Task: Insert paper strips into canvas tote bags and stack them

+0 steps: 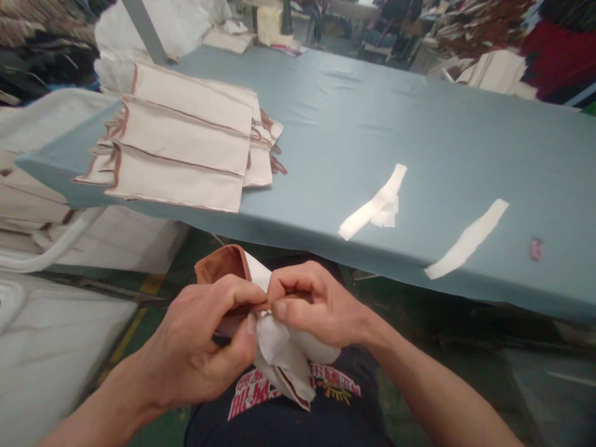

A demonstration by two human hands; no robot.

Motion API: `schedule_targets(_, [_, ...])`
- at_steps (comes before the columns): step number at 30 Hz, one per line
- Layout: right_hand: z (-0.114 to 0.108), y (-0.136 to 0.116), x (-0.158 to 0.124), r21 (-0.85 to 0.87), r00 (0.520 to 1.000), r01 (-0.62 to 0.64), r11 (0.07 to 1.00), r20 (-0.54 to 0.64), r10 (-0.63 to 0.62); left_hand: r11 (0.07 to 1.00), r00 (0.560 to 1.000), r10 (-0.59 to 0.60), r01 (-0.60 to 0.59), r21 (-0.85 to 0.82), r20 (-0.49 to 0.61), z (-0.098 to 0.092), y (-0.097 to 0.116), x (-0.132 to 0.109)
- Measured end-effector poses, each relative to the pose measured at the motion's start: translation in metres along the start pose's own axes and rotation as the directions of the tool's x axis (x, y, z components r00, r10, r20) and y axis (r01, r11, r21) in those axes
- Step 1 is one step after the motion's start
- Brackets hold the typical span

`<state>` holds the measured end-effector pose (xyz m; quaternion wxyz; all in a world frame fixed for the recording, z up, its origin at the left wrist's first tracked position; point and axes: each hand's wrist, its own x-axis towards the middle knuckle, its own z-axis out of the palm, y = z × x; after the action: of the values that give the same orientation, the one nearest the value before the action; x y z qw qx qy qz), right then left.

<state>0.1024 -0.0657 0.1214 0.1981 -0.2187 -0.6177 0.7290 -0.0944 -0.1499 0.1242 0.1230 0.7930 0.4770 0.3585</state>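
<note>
Head view shows both bare hands close together over the person's lap, in front of the near edge of a long surface covered in smooth blue-grey sheeting (pixel 316 155). Between them is a soft off-white and brown fabric piece (pixel 272 341), its brown part folded open beyond the left hand (pixel 200 341) and its off-white part hanging below toward a dark garment with red-and-white printing (pixel 335 419). The left hand's fingers are clamped on the piece's brown edge, thumb underneath. The right hand (pixel 321 304) pinches the same edge just beside them, its fingers curled and thumb pressed in; the fingertips of both hands nearly meet.

On the surface, at left, lies an overlapping stack of cream fabric panels with brown edging (pixel 181 146), thin brown loops (pixel 279 166) sticking out at its right side. Farther right are crossed white strips (pixel 372 205), a single white strip (pixel 468 241) near the front edge, and a small pinkish object (pixel 536 249), too blurred to identify.
</note>
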Motion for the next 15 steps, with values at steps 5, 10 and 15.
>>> schedule_targets(5, [-0.007, -0.001, -0.008, -0.339, 0.947, 0.303, 0.891, 0.001, -0.321, 0.932, 0.939, -0.178, 0.256, -0.255, 0.293, -0.017, 0.004, 0.01])
schedule_targets(10, [-0.01, 0.01, -0.012, -0.473, 0.897, 0.398, 0.786, 0.021, -0.442, 0.979, 0.936, -0.073, 0.133, -0.154, 0.344, -0.012, -0.005, 0.005])
schedule_targets(15, [-0.01, 0.015, -0.017, -0.55, 0.917, 0.345, 0.76, 0.023, -0.399, 1.0, 0.957, 0.027, -0.024, -0.013, 0.29, -0.007, -0.009, -0.009])
